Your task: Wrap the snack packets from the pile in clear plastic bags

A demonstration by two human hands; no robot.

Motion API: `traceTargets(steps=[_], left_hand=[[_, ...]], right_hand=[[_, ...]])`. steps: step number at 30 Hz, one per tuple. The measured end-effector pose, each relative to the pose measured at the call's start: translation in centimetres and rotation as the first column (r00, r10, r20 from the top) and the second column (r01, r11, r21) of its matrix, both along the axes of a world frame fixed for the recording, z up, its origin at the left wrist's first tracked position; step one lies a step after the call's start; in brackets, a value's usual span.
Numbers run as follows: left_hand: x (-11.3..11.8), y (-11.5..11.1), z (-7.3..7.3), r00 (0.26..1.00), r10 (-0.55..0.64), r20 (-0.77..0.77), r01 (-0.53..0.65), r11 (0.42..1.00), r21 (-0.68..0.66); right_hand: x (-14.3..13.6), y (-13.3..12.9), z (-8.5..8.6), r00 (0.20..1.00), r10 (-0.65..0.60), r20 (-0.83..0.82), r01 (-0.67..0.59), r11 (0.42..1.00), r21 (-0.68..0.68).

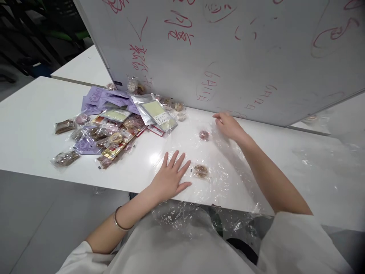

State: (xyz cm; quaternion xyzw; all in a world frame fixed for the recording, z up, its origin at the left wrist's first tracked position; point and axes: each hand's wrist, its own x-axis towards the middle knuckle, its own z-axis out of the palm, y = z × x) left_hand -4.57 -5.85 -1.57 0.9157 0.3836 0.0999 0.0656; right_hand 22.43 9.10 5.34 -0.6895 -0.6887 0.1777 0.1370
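Note:
My left hand lies flat with fingers spread on a large sheet of clear plastic film, which covers part of the white table and hangs over its front edge. Just right of its fingertips is a small wrapped brown snack. My right hand is farther back, near the whiteboard, its fingers and thumb close together on the film's far edge. Left of it sits a small wrapped reddish snack. Both snacks appear under or within the film; which one, I cannot tell.
A heap of wrapped snacks, purple packets and a silver pouch with a pale green label covers the left of the table. A whiteboard with red writing stands along the back. Dark chairs are at the far left.

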Motion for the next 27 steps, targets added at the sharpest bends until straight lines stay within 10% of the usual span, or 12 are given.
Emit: traceTargets(steps=[4, 11, 14, 18, 22, 25, 27], left_hand=[[0.1, -0.6, -0.8, 0.998, 0.055, -0.023, -0.056, 0.997, -0.050], [0.0, -0.7, -0.7, 0.997, 0.072, 0.006, -0.072, 0.996, -0.053], [0.0, -0.7, -0.8, 0.997, 0.073, -0.002, -0.073, 0.996, -0.050], [0.1, -0.7, -0.7, 0.997, 0.076, -0.008, -0.077, 0.995, -0.061], [0.1, -0.8, -0.7, 0.995, 0.104, 0.005, -0.104, 0.993, -0.064], [0.2, -1.0, -0.7, 0.990, 0.141, 0.017, -0.140, 0.988, -0.065], [0.4, -1.1, -0.7, 0.986, 0.165, 0.023, -0.163, 0.984, -0.067]], right_hand=[[2.3, 4.3, -0.4, 0.997, -0.054, -0.050, 0.041, 0.971, -0.234], [1.9, 2.6, 0.5, 0.968, 0.129, -0.216, -0.212, 0.879, -0.426], [-0.2, 2.3, 0.5, 0.984, 0.178, 0.025, -0.144, 0.868, -0.476], [-3.5, 2.4, -0.3, 0.888, 0.124, 0.443, 0.027, 0.947, -0.320], [-4.0, 2.0, 0.2, 0.912, -0.056, 0.407, 0.066, 0.998, -0.010], [-3.2, 0.6, 1.8, 0.941, -0.244, 0.236, 0.100, 0.863, 0.496], [-3.1, -1.3, 3.1, 0.973, -0.142, 0.180, -0.007, 0.765, 0.643]])
